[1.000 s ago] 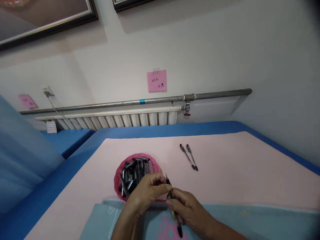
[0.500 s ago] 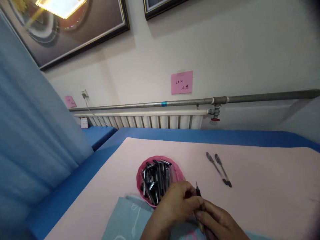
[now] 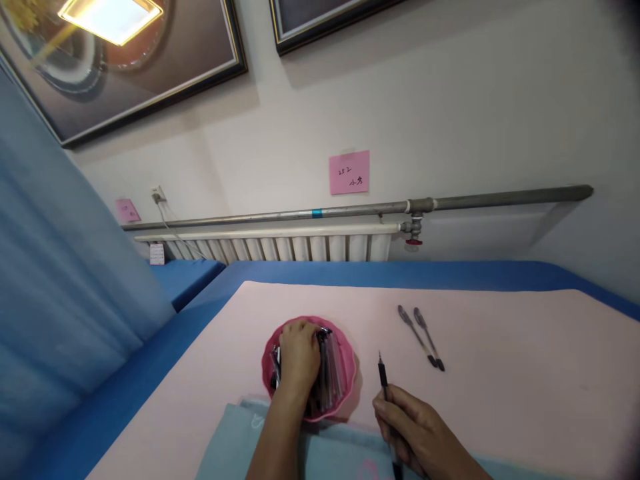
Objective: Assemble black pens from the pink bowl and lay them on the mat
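Note:
My right hand is closed around a pen with a black grip, its bare tip pointing up and away from me. My left hand reaches down into a pink scalloped bowl full of pen parts. Its fingers curl among the pieces, and the fingertips are hidden, so I cannot see whether they hold anything. Several dark and clear pen parts show to the right of that hand. Beyond my right hand, two capped pens lie side by side on the pink sheet.
A pink sheet covers the blue bed. Light blue cloth lies at the near edge. A blue curtain hangs at the left. Along the wall run a radiator and a pipe with a red-handled valve.
My left hand has left the pen and moved left into the bowl. My right hand keeps hold of the pen. The view has shifted slightly.

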A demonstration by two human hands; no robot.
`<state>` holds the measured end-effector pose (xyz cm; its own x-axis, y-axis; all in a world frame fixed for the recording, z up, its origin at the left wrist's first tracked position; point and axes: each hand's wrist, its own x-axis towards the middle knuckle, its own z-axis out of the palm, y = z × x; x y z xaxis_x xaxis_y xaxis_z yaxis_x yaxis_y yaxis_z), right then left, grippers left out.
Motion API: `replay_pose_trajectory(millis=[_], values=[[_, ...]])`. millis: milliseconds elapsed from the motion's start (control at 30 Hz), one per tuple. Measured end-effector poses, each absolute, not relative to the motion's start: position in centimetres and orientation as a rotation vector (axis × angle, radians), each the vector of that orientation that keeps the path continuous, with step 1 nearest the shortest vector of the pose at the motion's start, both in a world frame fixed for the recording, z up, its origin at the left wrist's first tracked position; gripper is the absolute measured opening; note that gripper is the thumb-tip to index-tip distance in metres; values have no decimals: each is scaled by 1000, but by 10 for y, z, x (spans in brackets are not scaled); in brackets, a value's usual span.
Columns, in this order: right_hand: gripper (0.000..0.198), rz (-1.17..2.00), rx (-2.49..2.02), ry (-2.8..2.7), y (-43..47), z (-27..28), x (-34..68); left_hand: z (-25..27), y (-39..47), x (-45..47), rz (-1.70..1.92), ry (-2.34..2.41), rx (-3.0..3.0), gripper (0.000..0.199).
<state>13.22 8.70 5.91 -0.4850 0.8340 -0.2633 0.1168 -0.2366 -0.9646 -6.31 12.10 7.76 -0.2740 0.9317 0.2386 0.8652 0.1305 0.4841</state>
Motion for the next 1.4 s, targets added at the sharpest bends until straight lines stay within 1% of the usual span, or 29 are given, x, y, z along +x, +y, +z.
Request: replay_pose_trajectory(millis=[133, 233, 367, 500, 733, 1000, 1400], values=[[42, 1779, -1113, -1529, 90, 52, 132, 76, 122, -54, 636, 2313, 1861, 37], [40, 1773, -1128, -1521, 90, 53, 132, 78, 121, -53, 485, 2359, 1864, 36], [37, 1780, -1089, -1519, 89, 54, 132, 79, 123, -53, 403, 2386, 1880, 36], [35, 1767, -1102, -1541, 90, 53, 131, 80, 124, -50, 357, 2409, 1894, 35], [33, 1759, -1099, -1564, 90, 53, 132, 84, 126, -45, 286, 2411, 1923, 39], [29, 1789, -1048, -1539, 88, 50, 132, 87, 139, -39, 174, 2452, 1884, 34], [26, 1726, -1005, -1593, 88, 38, 133, 87, 141, -33, 170, 2544, 1775, 36]])
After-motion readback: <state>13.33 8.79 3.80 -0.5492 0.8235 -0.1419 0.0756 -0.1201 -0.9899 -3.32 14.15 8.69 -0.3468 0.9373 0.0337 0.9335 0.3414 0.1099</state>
